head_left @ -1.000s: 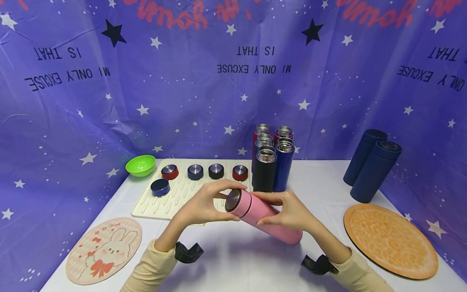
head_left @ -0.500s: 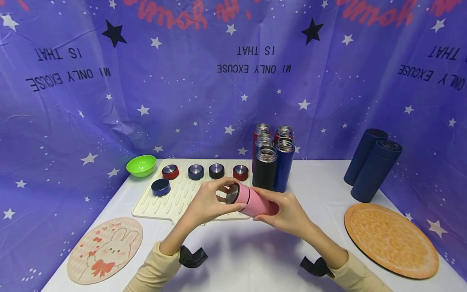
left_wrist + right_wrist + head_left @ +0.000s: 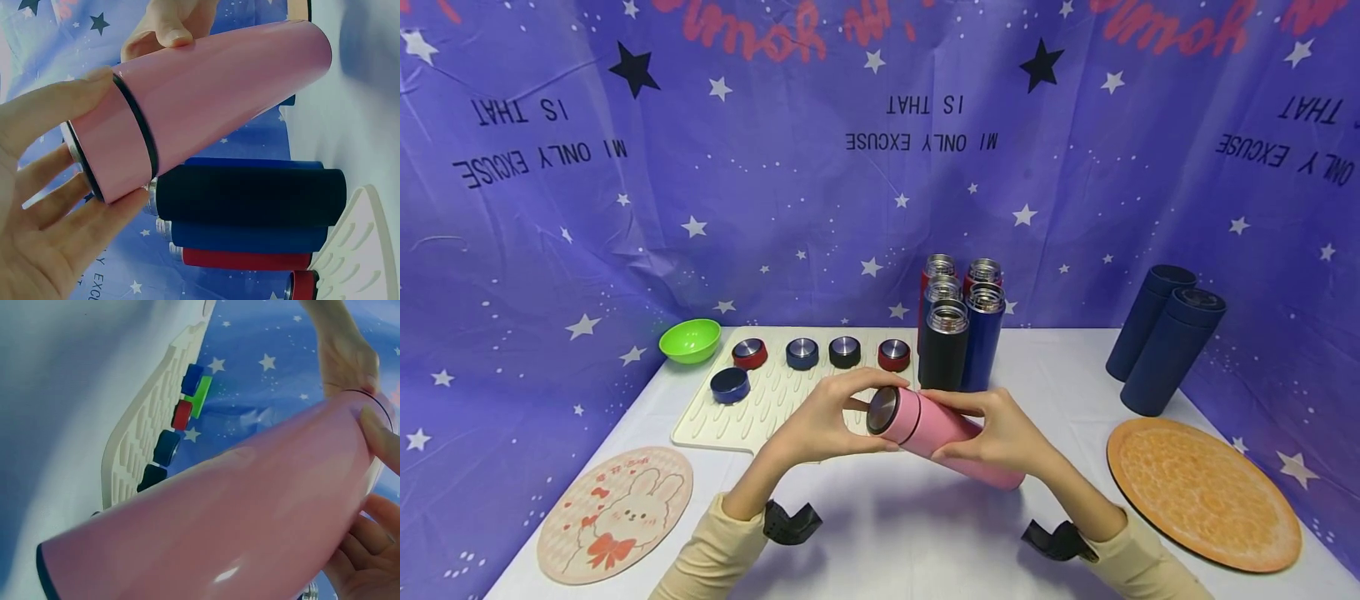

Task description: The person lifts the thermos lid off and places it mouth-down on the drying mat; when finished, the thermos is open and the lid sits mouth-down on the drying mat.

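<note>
A pink thermos flask [image 3: 936, 429] is held tilted above the table in the head view, its lid end up and to the left. My left hand [image 3: 823, 417] grips the pink lid [image 3: 112, 144], thumb on one side and fingers on the other. A dark seam separates lid and body, and the lid sits on the flask. Around the upper body my right hand [image 3: 1007, 433] holds the flask between thumb and fingers. The right wrist view shows the flask's long body [image 3: 219, 500] close up, its base toward the lower left.
Behind the hands several lidless flasks stand together, a black flask [image 3: 943, 354] in front. A cream draining mat [image 3: 775, 408] bears several lids, including a red lid [image 3: 893, 357]. A green bowl [image 3: 690, 342], two navy flasks [image 3: 1172, 354], a bunny placemat [image 3: 617, 517] and an orange round mat [image 3: 1202, 496] lie around.
Half a second ago the flask's base pointed away, mostly hidden behind my right hand. It has swung back to the lower right. Both hands have stayed on the flask.
</note>
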Tool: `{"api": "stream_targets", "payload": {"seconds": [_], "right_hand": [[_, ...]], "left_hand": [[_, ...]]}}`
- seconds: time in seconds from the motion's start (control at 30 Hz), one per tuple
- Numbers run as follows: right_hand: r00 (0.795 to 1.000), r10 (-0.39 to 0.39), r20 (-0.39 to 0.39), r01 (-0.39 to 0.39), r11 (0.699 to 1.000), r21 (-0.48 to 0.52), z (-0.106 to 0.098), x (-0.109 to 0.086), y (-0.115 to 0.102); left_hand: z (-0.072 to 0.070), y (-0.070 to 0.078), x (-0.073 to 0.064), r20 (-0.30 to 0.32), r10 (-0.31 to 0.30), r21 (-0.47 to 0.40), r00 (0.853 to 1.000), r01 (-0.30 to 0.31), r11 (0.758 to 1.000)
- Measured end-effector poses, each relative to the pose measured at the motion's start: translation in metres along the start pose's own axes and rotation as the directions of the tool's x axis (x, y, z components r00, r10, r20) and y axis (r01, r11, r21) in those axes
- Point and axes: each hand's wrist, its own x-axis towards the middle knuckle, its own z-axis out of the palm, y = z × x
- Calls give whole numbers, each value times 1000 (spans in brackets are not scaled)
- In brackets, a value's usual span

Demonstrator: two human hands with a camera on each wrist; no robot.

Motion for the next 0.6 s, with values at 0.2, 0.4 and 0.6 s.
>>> {"api": "stream_targets", "payload": {"seconds": [0.2, 0.4, 0.6], "right_hand": [[996, -56, -75, 50, 995, -84, 7, 0, -2], [969, -184, -168, 138, 957, -254, 17, 2, -2], [985, -117, -128, 85, 969, -234, 14, 1, 0]], "left_hand": [[4, -7, -4, -92, -76, 42, 993, 81, 996], [8, -3, -2, -192, -283, 54, 940, 298, 953], [8, -6, -1, -108, -231, 47, 967, 237, 970]]}}
